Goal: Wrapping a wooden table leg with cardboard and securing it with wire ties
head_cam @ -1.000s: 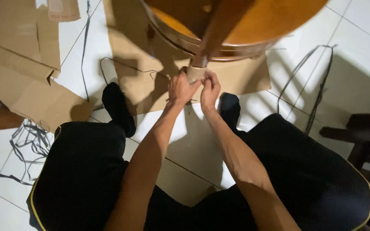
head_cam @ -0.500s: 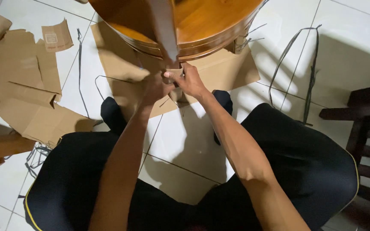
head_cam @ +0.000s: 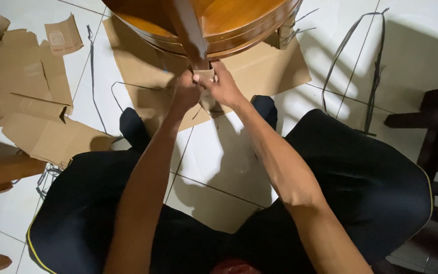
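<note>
A round wooden table (head_cam: 239,20) lies upturned on a flat sheet of cardboard (head_cam: 269,71), one leg (head_cam: 186,28) pointing toward me. The leg's end wears a cardboard wrap (head_cam: 206,76). My left hand (head_cam: 186,94) grips the wrap from the left. My right hand (head_cam: 221,86) pinches it from the right, fingers touching the left hand. A loose flap of cardboard hangs below the hands. I sit with black trousers and dark socks on either side.
Torn cardboard pieces (head_cam: 26,96) lie scattered at the left on the white tile floor. Black plastic straps (head_cam: 368,66) trail at the right and left. A dark wooden chair (head_cam: 432,132) stands at the right edge; a wooden piece (head_cam: 1,172) lies at left.
The view has shifted so the table leg now points from the upper left. Both hands stay at the wrapped leg end, now pressed closer together around the cardboard.
</note>
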